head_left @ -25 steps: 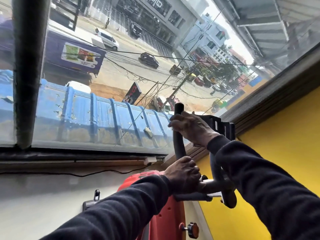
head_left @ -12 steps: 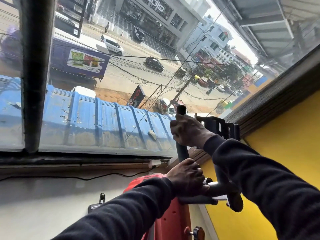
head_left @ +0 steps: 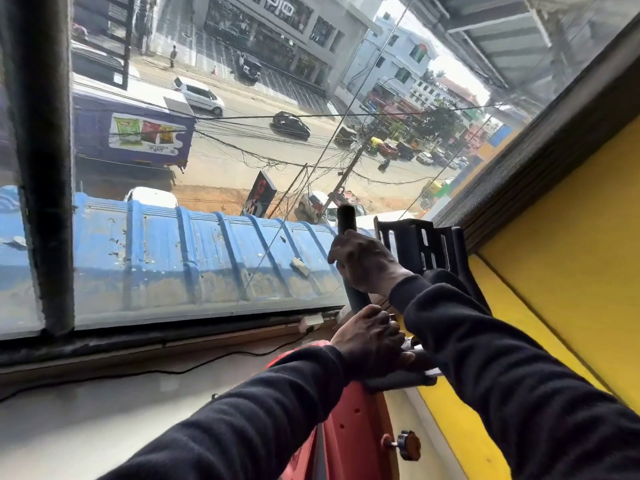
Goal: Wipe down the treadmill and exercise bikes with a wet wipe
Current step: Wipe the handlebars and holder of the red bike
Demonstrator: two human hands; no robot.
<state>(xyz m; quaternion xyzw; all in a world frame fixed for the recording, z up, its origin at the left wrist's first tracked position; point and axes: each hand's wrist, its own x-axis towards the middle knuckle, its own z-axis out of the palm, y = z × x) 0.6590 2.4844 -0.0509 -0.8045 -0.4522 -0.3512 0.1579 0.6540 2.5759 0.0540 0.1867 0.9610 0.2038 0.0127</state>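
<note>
From the head view, the person stands at a red exercise bike [head_left: 349,427] set against a window [head_left: 207,168], close to a yellow wall [head_left: 571,271]. The right hand [head_left: 363,263] is closed around the upright black handlebar [head_left: 347,220], just below its top end. The bar's long axis runs nearly straight up and down, so I judge the next wipe must travel along it, up toward the tip or down toward the left hand [head_left: 372,344]. That left hand grips the lower crossbar, directly under the right one and close to it; the right is the nearer to the unwiped tip. No wet wipe shows; whether one sits inside either fist I cannot tell. A black slotted bracket [head_left: 415,247] stands just right of the upright bar. Outside, a purple truck [head_left: 138,133] carries a snack-packet picture whose lettering is too small to read; shopfront letters opposite are cut off.
</note>
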